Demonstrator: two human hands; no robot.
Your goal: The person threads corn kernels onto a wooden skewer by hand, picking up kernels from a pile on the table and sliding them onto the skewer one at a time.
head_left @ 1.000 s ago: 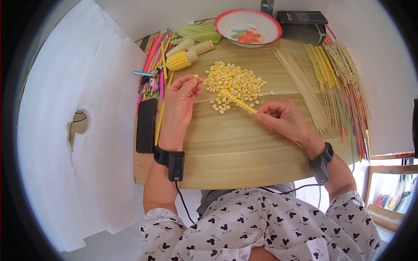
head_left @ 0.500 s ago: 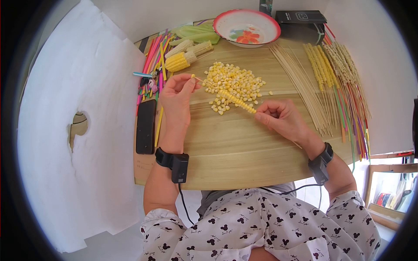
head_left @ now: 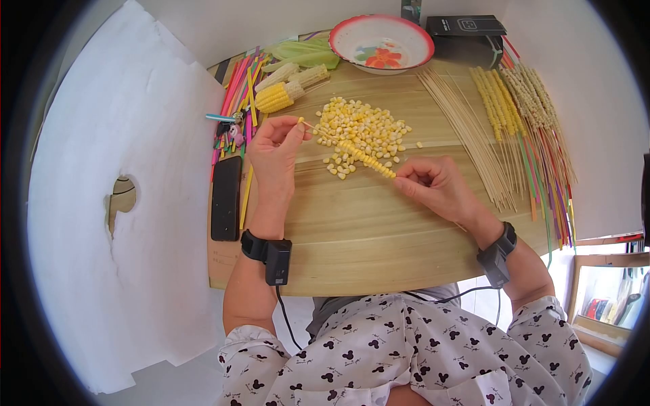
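A thin wooden skewer threaded with yellow corn kernels (head_left: 366, 159) slants between my hands, above the table. My right hand (head_left: 437, 186) pinches it just below the row of kernels, and its bare end sticks out under the palm. At the skewer's upper left end is my left hand (head_left: 276, 145), thumb and index finger closed on a single corn kernel (head_left: 301, 120) by the tip. Behind and below the skewer lies a loose pile of corn kernels (head_left: 365, 125) on the wooden table (head_left: 359, 230).
Corn cobs (head_left: 274, 97), green husk (head_left: 305, 51), coloured strips (head_left: 237, 84) and a black phone (head_left: 226, 199) lie left. A red-rimmed bowl (head_left: 352, 61) and black box (head_left: 467, 47) stand at the back. Bare skewers (head_left: 467, 135) and finished kernel skewers (head_left: 531, 95) lie right.
The view has shifted very slightly. Both hands keep their grips, and the skewer stays almost in the same place.
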